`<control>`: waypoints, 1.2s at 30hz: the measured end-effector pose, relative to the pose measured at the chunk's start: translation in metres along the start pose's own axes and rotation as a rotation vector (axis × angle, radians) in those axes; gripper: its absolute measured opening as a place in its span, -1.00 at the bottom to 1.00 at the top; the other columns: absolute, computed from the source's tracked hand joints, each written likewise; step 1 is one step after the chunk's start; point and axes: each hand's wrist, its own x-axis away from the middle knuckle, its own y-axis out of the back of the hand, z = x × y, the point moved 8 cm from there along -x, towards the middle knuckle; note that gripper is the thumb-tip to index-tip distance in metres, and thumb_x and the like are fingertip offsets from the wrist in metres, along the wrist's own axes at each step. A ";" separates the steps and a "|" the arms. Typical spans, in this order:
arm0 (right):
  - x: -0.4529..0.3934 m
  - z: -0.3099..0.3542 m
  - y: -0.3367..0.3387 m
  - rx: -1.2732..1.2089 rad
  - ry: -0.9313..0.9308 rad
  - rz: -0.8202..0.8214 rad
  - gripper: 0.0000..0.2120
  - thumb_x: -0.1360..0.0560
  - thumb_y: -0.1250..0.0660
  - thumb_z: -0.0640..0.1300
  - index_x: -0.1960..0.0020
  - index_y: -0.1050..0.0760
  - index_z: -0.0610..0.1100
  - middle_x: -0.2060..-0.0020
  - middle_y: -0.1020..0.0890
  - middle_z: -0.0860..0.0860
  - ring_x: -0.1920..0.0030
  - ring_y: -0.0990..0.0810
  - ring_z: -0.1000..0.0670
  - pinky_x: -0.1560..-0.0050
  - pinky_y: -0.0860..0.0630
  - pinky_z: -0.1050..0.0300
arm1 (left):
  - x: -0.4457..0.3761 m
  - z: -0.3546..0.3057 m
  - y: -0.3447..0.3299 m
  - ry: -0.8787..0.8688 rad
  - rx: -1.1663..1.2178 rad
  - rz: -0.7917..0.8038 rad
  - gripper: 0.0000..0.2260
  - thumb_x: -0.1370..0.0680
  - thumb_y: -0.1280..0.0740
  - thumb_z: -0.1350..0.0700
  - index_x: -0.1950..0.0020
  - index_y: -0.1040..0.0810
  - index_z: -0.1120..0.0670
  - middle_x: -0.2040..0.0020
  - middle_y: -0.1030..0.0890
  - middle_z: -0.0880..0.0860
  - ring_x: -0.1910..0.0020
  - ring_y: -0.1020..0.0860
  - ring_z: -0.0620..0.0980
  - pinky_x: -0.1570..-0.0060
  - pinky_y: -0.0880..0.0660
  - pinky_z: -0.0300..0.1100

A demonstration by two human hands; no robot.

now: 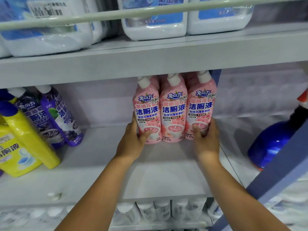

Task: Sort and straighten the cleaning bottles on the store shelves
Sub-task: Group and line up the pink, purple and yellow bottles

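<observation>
Pink bottles: three pink bottles stand upright in a front row on the middle shelf [163,164], side by side and touching: the left pink bottle [147,114], the middle pink bottle [173,112] and the right pink bottle [200,107]. White caps point up under the shelf above. More pink bottles show behind them, mostly hidden.
Left hand: the left hand [133,140] holds the outer side of the left pink bottle near its base; the thumb lies across the front of the label, the fingers go behind out of sight.
Right hand: the right hand [206,139] holds the outer side of the right pink bottle low down, thumb on the front, fingers wrapped round the far side.
Grip: each hand's grip is closed round its own bottle, so the row sits pressed between the two hands.
Purple bottles: two purple bottles [55,117] stand well to the left on the same shelf, leaning in this wide view.
Yellow bottles: yellow bottles [25,140] with dark blue caps stand in front of the purple ones, at the left edge.
Blue bottle: a dark blue bottle [273,140] with a red-and-white top stands at the right, partly behind a blue upright.
Upper shelf: white bottles [155,29] with blue labels sit behind a pale rail.
Lower shelf: pale capped bottles, blurred.
</observation>
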 end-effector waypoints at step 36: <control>0.266 0.185 -0.373 0.053 0.117 0.572 -0.71 -0.44 -0.52 -0.05 -0.05 -0.48 0.13 0.06 -0.63 0.20 0.09 -0.59 0.34 0.14 -0.46 0.45 | 0.120 0.165 0.355 0.057 0.178 -0.519 -0.35 -0.48 -0.47 0.00 -0.53 -0.32 -0.06 -0.41 -0.51 -0.10 -0.40 -0.47 -0.14 -0.40 -0.43 0.00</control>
